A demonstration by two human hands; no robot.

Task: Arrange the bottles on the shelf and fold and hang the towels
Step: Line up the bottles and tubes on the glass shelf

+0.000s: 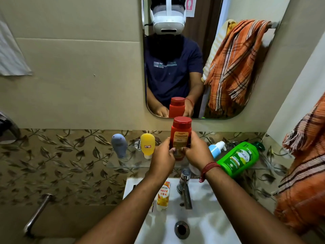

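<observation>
head | we grip red bottle upright, left hand and right hand both curled round its lower half, over glass shelf between yellow bottle and green bottle lying flat | advice: lower straight, base flat, release once steady

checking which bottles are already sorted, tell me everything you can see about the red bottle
The red bottle is glossy plastic with a wide red cap and an orange-brown printed label. It stands upright, cap up, over the middle of the glass shelf below the mirror. The left hand and right hand grip its lower half from either side. Its base is hidden, so contact with the shelf is unclear.
</observation>
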